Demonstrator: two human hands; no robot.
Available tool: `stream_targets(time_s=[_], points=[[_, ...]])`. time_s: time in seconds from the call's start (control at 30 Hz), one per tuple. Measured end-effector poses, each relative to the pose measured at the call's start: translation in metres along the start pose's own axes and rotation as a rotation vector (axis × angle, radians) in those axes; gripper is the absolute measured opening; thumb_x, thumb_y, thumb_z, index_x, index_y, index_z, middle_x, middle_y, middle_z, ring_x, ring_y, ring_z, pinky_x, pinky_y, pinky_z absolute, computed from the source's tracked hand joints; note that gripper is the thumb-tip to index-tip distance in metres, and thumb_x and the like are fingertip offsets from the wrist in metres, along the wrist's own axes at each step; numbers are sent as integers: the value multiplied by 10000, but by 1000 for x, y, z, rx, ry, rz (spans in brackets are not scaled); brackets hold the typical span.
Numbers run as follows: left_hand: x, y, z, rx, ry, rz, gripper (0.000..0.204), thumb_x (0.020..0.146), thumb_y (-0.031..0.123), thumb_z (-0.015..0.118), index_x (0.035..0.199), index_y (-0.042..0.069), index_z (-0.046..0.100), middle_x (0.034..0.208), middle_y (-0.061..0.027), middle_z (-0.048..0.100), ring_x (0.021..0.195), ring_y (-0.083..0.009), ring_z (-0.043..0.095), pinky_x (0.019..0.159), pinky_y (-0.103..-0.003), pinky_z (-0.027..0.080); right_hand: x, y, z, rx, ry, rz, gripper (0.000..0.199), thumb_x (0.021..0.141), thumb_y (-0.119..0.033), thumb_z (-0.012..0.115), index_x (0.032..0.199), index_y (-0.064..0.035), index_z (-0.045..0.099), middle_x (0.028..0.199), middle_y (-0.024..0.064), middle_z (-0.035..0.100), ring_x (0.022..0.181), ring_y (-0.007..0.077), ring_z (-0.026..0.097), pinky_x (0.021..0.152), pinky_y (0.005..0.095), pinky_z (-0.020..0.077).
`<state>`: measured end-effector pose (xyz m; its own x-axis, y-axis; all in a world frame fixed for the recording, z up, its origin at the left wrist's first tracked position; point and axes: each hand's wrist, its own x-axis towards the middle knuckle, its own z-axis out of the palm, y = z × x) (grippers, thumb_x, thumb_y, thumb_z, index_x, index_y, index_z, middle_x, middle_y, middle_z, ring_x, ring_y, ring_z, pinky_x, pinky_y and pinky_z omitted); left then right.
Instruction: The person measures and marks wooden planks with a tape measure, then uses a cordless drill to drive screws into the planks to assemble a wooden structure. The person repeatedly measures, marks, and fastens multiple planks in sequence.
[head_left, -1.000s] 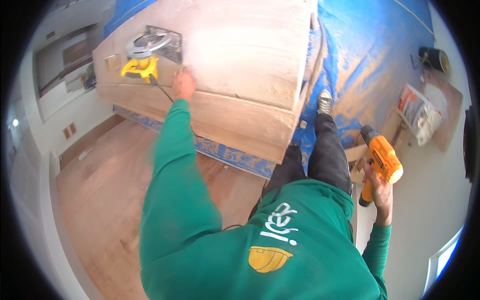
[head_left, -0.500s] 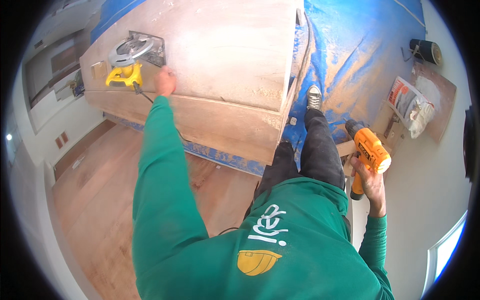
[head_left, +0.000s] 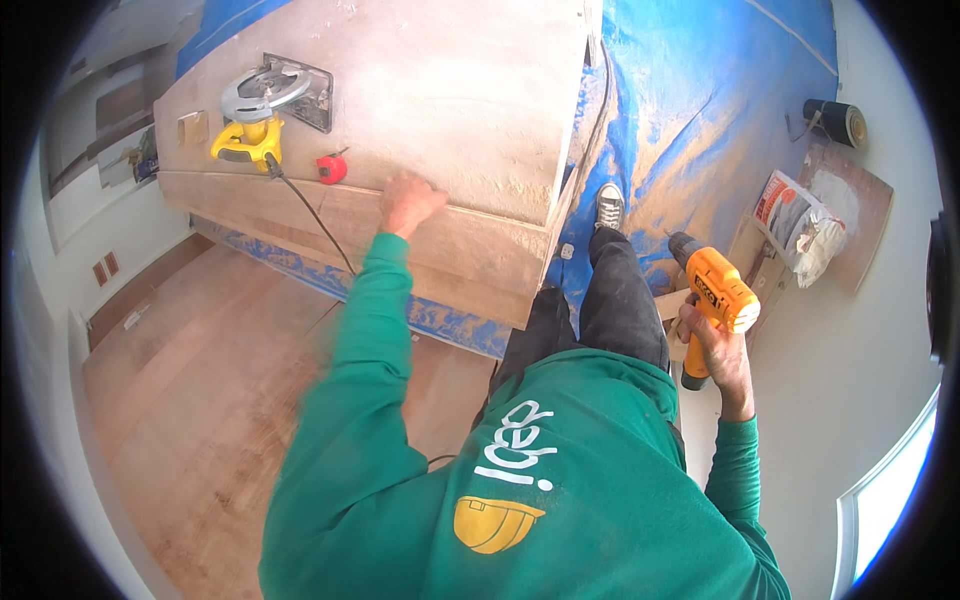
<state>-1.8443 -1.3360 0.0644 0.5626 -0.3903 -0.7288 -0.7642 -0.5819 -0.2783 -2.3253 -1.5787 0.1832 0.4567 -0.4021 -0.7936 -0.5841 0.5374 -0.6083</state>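
My right hand (head_left: 722, 355) is wrapped round the grip of an orange cordless drill (head_left: 722, 290), its dark chuck pointing away and to the left. My left hand (head_left: 410, 203) is empty, fingers loosely apart, over the front edge of a large dusty wooden board (head_left: 440, 110); whether it touches the board I cannot tell. To the left of that hand a small red tape measure (head_left: 332, 169) lies on the board. Farther left is a yellow and grey circular saw (head_left: 258, 110), its dark cord hanging over the front edge.
A small wood block (head_left: 193, 127) lies left of the saw. Dusty blue sheeting (head_left: 690, 120) covers the floor beyond my feet. At the right stand a dark roll (head_left: 838, 122) and an opened white bag (head_left: 800, 225), beside the wall. Wood flooring (head_left: 210, 400) spreads at the left.
My left hand has moved right and nearer along the board, uncovering the red tape measure where it was. The drill stays in my right hand, shifted slightly left in the picture.
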Motion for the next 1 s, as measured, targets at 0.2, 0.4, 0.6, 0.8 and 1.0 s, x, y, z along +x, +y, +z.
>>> stream_targets(time_s=[0.2,0.4,0.6,0.8,1.0], points=[[-21,32,20,-246,246,-169,467,962,369,625,1138,-9,838,1251,-252,759,1294,-393,638,1124,-568,469,-7,-20,0,-45,-29,6,311,994,-238,777,1201,-31,672,878,22,674,756,145,677,711,325,555],[-62,48,13,-1491,506,-100,233,1027,171,669,1057,-51,733,1126,-207,730,1115,-375,728,946,-467,596,-9,-15,-5,-88,-103,-94,325,978,-213,799,1227,-32,695,925,17,686,819,138,677,756,336,564],[-155,100,80,-2580,-185,88,167,1141,141,613,1102,-10,675,1184,-139,733,1099,-307,766,920,-328,645,-44,13,33,45,-464,-507,532,1016,-268,819,1463,-23,666,1345,121,791,1243,217,749,1060,398,608],[-218,157,158,-2885,-420,-3,155,1116,110,635,1097,-31,696,1107,-132,753,1118,-302,759,978,-338,664,-99,27,106,-433,-316,-198,491,997,-233,834,1433,-61,691,1209,119,799,1078,248,764,966,384,603],[-257,159,200,-2933,-638,240,145,1109,95,650,1132,-46,671,1100,-127,737,1029,-203,759,919,-271,680,-148,57,133,-557,-312,-172,458,992,-201,810,1408,-50,695,1147,114,795,1005,243,756,922,386,603]])
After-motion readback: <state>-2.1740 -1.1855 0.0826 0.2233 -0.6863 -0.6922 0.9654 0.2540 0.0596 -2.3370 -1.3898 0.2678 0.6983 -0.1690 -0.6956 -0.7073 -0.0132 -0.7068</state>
